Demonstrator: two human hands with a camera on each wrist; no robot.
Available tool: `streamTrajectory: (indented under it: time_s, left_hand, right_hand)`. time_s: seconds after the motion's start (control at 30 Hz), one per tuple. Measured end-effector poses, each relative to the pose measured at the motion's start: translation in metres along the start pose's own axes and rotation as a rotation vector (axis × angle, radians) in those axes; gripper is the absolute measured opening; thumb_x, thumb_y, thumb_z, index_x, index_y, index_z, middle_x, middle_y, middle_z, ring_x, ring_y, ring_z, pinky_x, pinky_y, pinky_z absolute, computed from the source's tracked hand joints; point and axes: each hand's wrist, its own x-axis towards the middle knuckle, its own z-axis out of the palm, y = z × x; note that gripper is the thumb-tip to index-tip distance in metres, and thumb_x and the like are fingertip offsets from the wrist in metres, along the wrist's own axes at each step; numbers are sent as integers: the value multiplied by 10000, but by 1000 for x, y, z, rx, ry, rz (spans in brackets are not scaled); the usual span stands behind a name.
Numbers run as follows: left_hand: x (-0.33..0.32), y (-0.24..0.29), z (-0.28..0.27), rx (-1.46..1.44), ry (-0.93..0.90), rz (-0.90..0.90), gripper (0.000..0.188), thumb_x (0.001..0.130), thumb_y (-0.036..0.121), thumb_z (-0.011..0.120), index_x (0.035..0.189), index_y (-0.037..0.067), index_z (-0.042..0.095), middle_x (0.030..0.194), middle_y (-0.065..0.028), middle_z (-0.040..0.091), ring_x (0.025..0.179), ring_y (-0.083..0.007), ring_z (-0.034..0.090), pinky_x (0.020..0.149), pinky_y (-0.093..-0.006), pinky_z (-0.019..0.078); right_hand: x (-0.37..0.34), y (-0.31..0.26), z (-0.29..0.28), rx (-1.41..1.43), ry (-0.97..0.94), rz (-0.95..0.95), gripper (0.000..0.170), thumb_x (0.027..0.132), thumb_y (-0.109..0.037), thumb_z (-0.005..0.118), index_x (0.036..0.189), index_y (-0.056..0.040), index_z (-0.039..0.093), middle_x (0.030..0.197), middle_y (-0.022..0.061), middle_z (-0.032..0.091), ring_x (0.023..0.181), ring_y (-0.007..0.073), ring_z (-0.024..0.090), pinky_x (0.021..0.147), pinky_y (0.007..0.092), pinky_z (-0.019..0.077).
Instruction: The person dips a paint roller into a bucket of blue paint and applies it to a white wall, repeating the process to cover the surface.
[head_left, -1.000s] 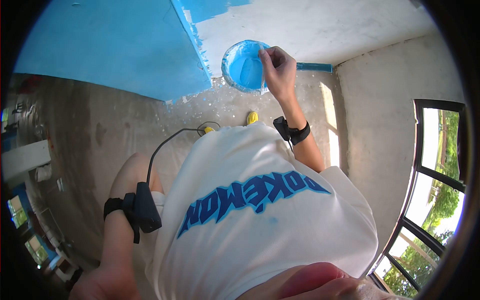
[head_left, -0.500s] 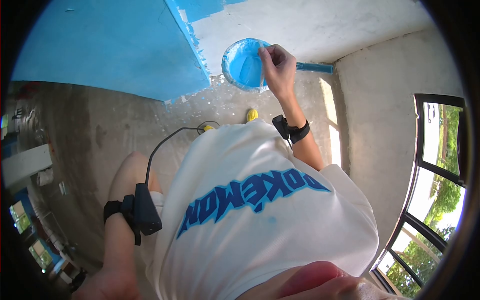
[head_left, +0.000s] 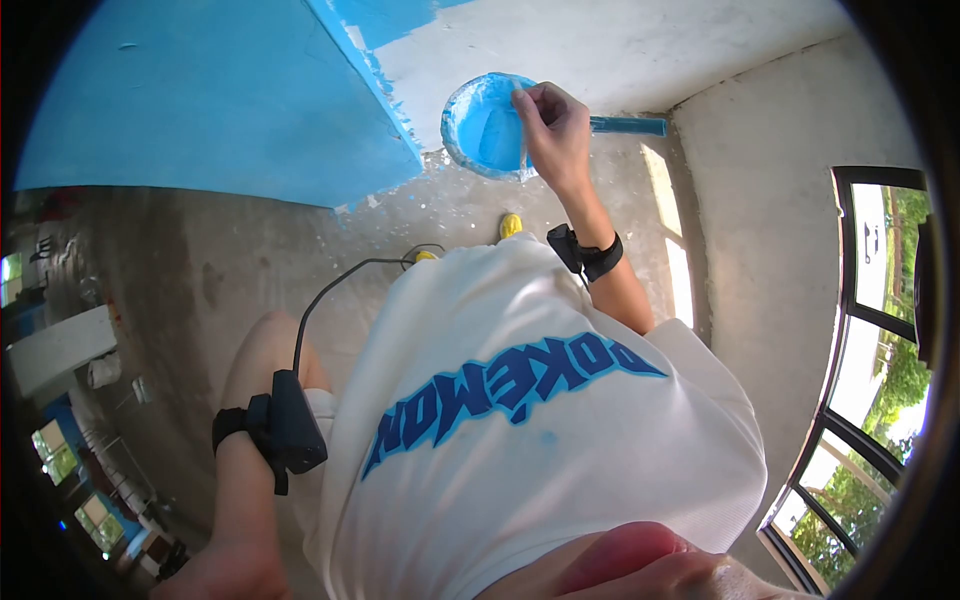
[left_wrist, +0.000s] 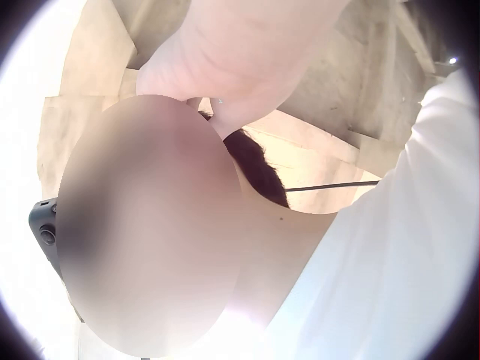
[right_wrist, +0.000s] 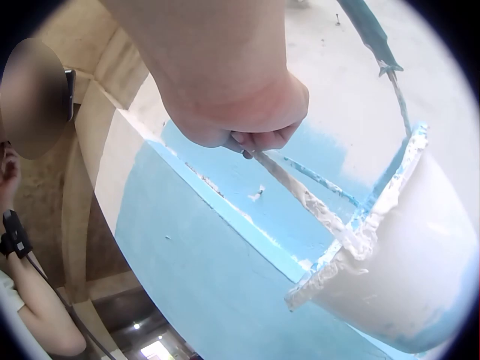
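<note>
A bucket (head_left: 492,130) (right_wrist: 397,262), its rim crusted with blue and white paint, holds blue paint. My right hand (head_left: 555,130) (right_wrist: 240,97) pinches a thin, paint-crusted strip (head_left: 523,155) (right_wrist: 300,191) between curled fingers; in the right wrist view the strip runs down to the bucket rim. My left hand (head_left: 225,572) (right_wrist: 9,176) is raised beside the head, partly cut off by the head view's lower edge. The left wrist view shows its wrist and palm side (left_wrist: 232,52) close to the head, with the fingers hidden.
A blue painted panel (head_left: 220,100) stands left of the bucket, and a long blue piece (head_left: 630,125) lies to its right. The grey floor (head_left: 350,300) is paint-spotted. Windows (head_left: 880,330) are at the right, and a black cable (head_left: 320,300) hangs near the left wrist.
The head view has shifted slightly, with the bucket and my right hand a little higher in it. My right hand still pinches the strip; my left hand stays raised.
</note>
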Motion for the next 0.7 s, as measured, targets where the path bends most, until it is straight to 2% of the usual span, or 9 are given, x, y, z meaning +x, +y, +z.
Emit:
streamTrajectory:
  time_s: [0.27, 0.33, 0.57, 0.7]
  left_hand:
    - [-3, -4, 6, 53, 18, 67, 123, 780, -78, 653, 802, 10, 571, 789, -10, 564, 735, -101, 562, 567, -211, 486]
    - [-7, -4, 10, 73, 84, 161, 119, 785, -65, 658, 832, -3, 568, 803, -25, 551, 757, -120, 553, 599, -223, 487]
    - [-5, -8, 13, 132, 59, 168, 128, 779, -65, 663, 839, -5, 567, 812, -28, 545, 778, -128, 544, 615, -227, 484]
    - [-6, -6, 10, 74, 30, 116, 121, 799, -56, 647, 870, 10, 574, 845, -24, 568, 812, -123, 560, 640, -230, 498]
  right_hand:
    - [0, 4, -1, 23, 11, -19, 196, 873, -128, 633, 792, 50, 638, 633, 50, 609, 584, 75, 509, 550, 243, 425]
    - [0, 6, -1, 31, 17, -37, 195, 871, -124, 634, 791, 54, 637, 637, 53, 614, 588, 76, 515, 554, 241, 429]
    - [-2, 0, -3, -6, 25, -17, 186, 871, -115, 632, 799, 56, 639, 644, 59, 618, 603, 72, 524, 565, 233, 432]
    - [-3, 0, -4, 39, 26, -5, 186, 874, -115, 632, 804, 57, 641, 651, 53, 624, 605, 69, 525, 570, 228, 430]
